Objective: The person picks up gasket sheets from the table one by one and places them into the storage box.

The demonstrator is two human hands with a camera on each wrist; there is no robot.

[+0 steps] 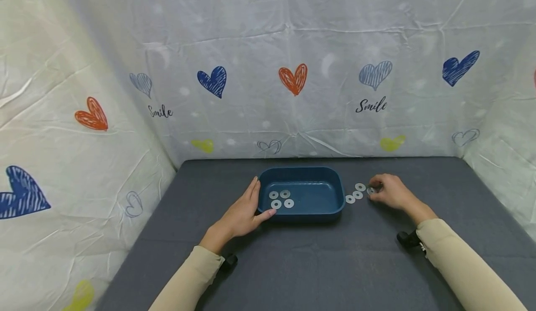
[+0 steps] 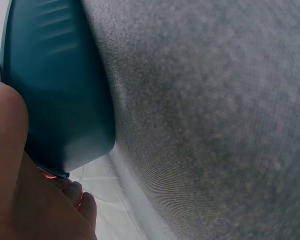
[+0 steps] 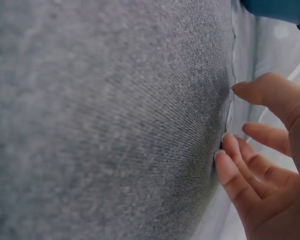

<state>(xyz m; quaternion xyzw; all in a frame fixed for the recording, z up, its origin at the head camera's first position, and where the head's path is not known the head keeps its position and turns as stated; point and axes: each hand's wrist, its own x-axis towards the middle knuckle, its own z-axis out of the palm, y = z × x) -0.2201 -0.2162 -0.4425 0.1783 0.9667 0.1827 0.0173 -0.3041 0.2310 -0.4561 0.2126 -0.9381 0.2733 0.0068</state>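
A blue rectangular tray [image 1: 301, 211] stands on the dark tabletop, with several flat metal washers [image 1: 276, 204] at its left end. My left hand [image 1: 240, 213] holds the tray's left end, thumb over the near rim and fingers along the left side. In the left wrist view, the tray wall [image 2: 55, 85] hides part of those fingers. My right hand [image 1: 391, 192] is right of the tray, thumb and fingertips spread about one washer [image 1: 371, 190] low at the cloth. The right wrist view shows the right thumb [image 3: 255, 92] apart from the other fingers. More loose washers [image 1: 357, 194] lie between that hand and the tray.
A grey cloth [image 1: 322, 264] covers the table. White sheeting with printed hearts [image 1: 293, 79] hangs behind the table's far edge and along both sides. Dark wrist straps [image 1: 408, 240] sit by the sleeve cuffs.
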